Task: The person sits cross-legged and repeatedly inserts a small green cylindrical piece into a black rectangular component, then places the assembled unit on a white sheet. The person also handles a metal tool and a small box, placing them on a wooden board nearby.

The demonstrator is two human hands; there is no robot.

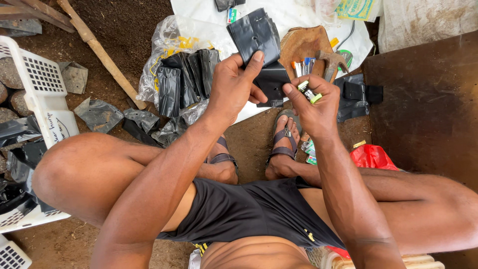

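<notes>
white crate [42,89] far left, spare bags stacked in reach | left hand [231,84] pinches black plastic bags [256,37] fanned up to peel one | right hand [313,107] grips bag edge plus small lighter [308,93] | hammer [332,62] parked on wood block [303,45]

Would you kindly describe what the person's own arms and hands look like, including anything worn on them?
Both arms are bare from shoulder to wrist, with no sleeves. The left hand and the right hand wear no gloves, and no rings, watch or bracelets show on them. The fingernails are short. Nothing is marked or wrapped on either forearm.
</notes>
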